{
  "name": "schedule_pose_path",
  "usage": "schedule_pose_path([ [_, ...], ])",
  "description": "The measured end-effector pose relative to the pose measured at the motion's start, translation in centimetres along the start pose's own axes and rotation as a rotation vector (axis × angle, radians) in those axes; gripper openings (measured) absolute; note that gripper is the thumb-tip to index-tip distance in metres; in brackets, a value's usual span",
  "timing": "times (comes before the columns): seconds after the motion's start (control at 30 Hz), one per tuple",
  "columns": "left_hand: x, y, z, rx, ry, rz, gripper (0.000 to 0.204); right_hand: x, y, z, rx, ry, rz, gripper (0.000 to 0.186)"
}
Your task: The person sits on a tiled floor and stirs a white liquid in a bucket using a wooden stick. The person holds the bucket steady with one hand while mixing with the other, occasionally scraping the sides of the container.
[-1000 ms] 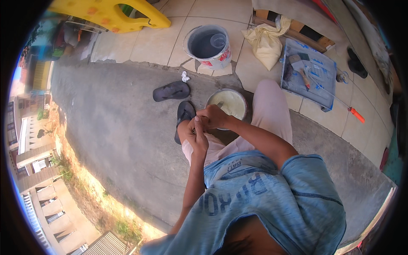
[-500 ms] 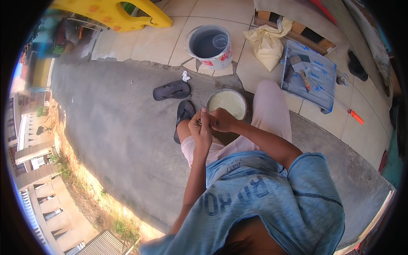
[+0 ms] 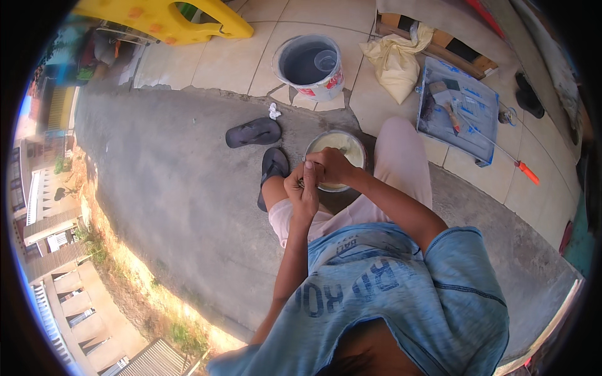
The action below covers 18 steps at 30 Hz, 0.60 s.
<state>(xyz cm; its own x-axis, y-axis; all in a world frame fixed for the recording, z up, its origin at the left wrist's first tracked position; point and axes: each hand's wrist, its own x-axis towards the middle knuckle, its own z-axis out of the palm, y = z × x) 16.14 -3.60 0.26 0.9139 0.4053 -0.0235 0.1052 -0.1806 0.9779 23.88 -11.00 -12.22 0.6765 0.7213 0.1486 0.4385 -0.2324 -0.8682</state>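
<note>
My left hand (image 3: pixel 303 189) and my right hand (image 3: pixel 332 164) are closed together on a stick-like handle, mostly hidden by my fingers, above a round pail (image 3: pixel 359 172) of pale cream mixture (image 3: pixel 347 141). A bit of the tool (image 3: pixel 343 150) shows in the mixture beside my right hand. The pail stands on the concrete between my legs; my right knee (image 3: pixel 398 141) is just right of it. A black flip-flop (image 3: pixel 251 133) lies left of the pail, and a second one is under my left foot (image 3: pixel 274 185).
Ahead on the tiles stand a white bucket (image 3: pixel 291 81) with a clear cup inside, a cream sack (image 3: pixel 392 69) and a blue-stained tray (image 3: pixel 476 125) with brushes and an orange-handled roller (image 3: pixel 527 172). A yellow plastic panel (image 3: pixel 163 19) is at upper left, black footwear (image 3: pixel 530 97) at right.
Both joined hands have shifted rightward and slightly up over the pail. The tool's end in the mixture shows farther right than a second ago.
</note>
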Motion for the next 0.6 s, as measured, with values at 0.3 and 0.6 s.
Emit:
schedule_pose_path([
  [0.3, -2.3, -1.0, -1.2, -0.107, 0.056, 0.069, 0.045, -3.2, -2.5, 3.2, 0.223, -0.081, 0.098, 0.019],
  [0.6, 0.3, -1.1, -3.4, 0.114, 0.075, -0.002, 0.045, 0.9, -2.8, 5.0, 0.286, 0.08, -0.088, 0.027],
])
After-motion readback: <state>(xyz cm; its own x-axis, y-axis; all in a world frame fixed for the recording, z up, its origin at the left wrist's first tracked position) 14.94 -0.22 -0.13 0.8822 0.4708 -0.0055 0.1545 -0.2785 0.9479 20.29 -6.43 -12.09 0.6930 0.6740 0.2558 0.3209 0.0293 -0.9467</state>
